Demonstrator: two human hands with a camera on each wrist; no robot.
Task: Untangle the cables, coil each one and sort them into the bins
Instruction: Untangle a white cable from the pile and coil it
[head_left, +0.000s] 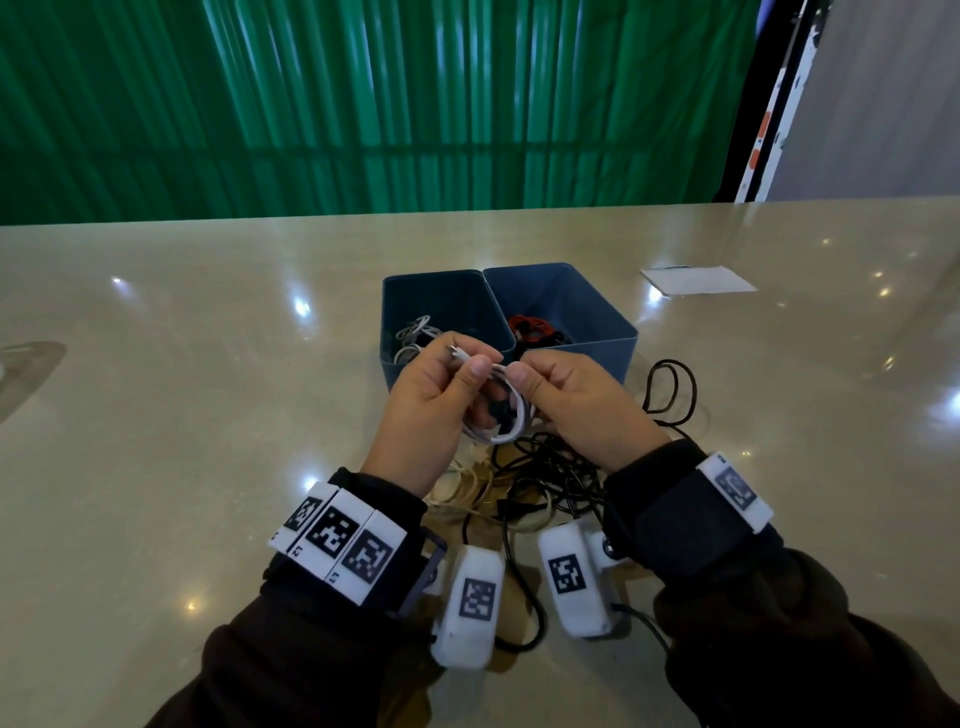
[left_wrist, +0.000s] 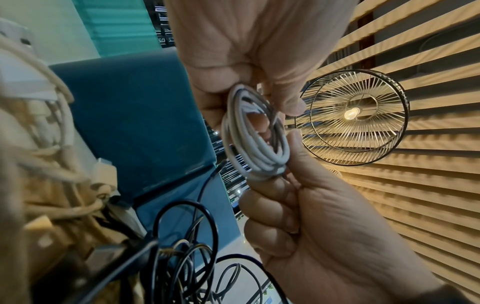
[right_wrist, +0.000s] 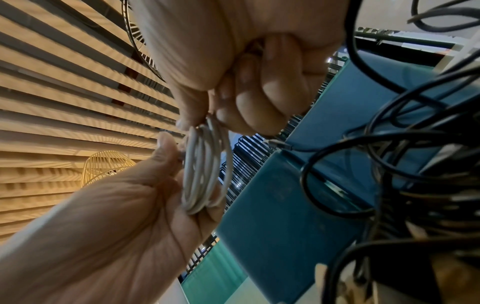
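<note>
A white cable (head_left: 501, 421) wound into a small coil hangs between both hands just in front of the two blue bins. My left hand (head_left: 460, 371) pinches the top of the coil, and a short end with its plug (head_left: 457, 353) sticks out above the thumb. My right hand (head_left: 532, 384) pinches the coil from the other side. The coil (left_wrist: 255, 142) shows as several loops in the left wrist view and edge-on (right_wrist: 205, 170) in the right wrist view. The left bin (head_left: 397, 371) holds white cables, the right bin (head_left: 621, 356) red and black ones.
A tangle of black cables (head_left: 550, 467) lies on the table under my hands, with a loop (head_left: 670, 389) reaching right. Cream cables (head_left: 467, 486) lie beside it on the left. A white paper (head_left: 696, 280) rests at the far right of the glossy table.
</note>
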